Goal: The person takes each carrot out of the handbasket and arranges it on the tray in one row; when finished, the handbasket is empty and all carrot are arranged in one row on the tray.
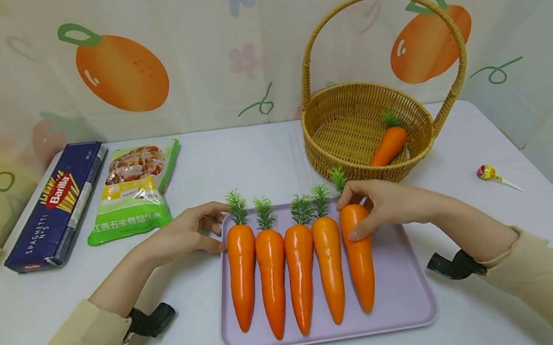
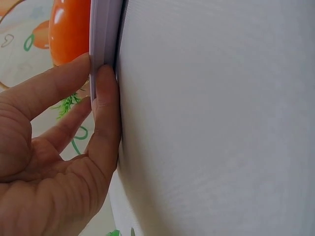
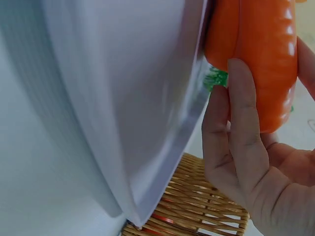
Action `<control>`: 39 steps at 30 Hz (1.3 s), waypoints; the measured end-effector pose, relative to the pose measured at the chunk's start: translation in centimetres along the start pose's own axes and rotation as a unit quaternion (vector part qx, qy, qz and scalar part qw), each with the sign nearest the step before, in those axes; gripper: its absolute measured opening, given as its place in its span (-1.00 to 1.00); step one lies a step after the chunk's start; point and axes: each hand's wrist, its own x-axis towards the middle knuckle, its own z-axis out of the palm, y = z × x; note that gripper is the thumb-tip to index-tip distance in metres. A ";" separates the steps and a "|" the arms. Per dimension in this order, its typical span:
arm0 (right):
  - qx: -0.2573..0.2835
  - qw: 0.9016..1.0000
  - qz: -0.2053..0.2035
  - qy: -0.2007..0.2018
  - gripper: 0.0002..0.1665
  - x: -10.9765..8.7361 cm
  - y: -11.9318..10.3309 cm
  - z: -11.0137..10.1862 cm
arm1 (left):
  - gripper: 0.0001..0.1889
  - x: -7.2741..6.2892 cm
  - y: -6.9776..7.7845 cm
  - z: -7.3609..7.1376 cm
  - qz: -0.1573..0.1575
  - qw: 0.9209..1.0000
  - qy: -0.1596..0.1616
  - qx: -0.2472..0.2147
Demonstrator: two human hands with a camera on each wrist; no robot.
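Observation:
Several orange carrots with green tops, among them one at the far left, lie side by side on a pale purple tray. My right hand grips the rightmost carrot near its leafy end, thumb on one side and fingers on the other; the right wrist view shows this carrot up close. At the tray's left back corner, my left hand pinches the rim. In the left wrist view the tray edge runs between its thumb and fingers.
Behind the tray stands a wicker basket with a tall handle and one carrot inside. A blue spaghetti box and a green food bag lie at the left. To the right is a lollipop.

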 end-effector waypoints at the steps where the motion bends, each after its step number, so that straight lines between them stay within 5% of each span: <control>1: -0.004 1.000 0.002 0.001 -0.42 0.0 0.0 0.1 | -0.30 0.0 0.0 0.0 -0.001 1.000 0.000 0.002; 39: -0.022 0.998 0.016 -0.052 -0.47 -0.2 0.3 0.6 | -0.30 -0.1 0.2 0.0 -0.011 1.000 0.003 0.020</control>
